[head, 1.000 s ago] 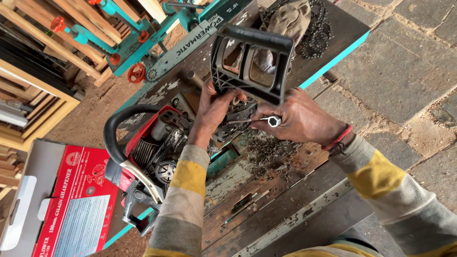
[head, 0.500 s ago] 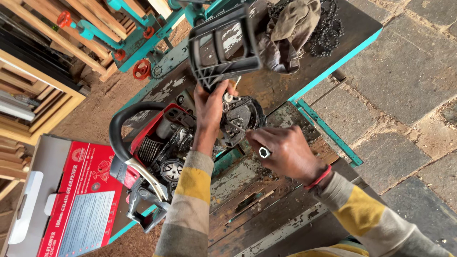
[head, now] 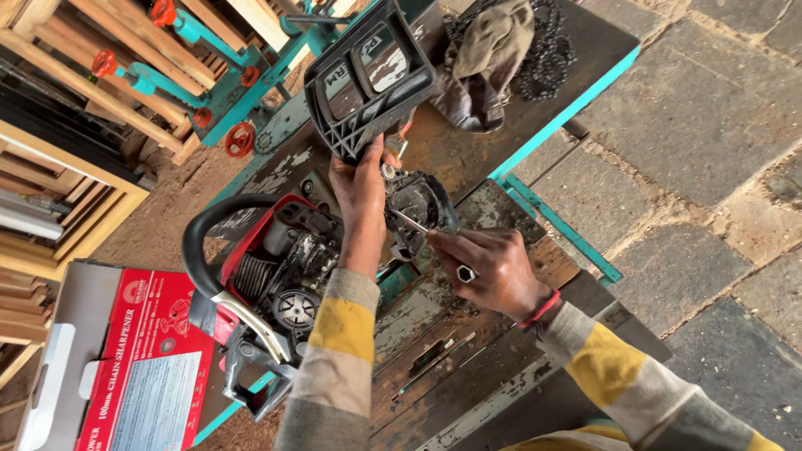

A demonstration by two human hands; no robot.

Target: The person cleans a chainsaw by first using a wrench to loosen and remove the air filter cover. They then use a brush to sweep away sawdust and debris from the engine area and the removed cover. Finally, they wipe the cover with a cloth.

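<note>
The left hand point(head: 361, 185) has its grip closed on the lower edge of a dark plastic cover point(head: 369, 77), held tilted just above the red chainsaw point(head: 284, 259) that lies on the worn counter point(head: 468, 367). The right hand point(head: 489, 266) pinches a thin metal tool point(head: 409, 222), its tip at the chainsaw's dark body. Left of the chainsaw lies a red rectangular box point(head: 125, 367) with a pale label panel. Beyond the cover rest a rag point(head: 489, 63) and a saw chain point(head: 547, 50).

Even, soft daylight; sharp, faint shadows.
</note>
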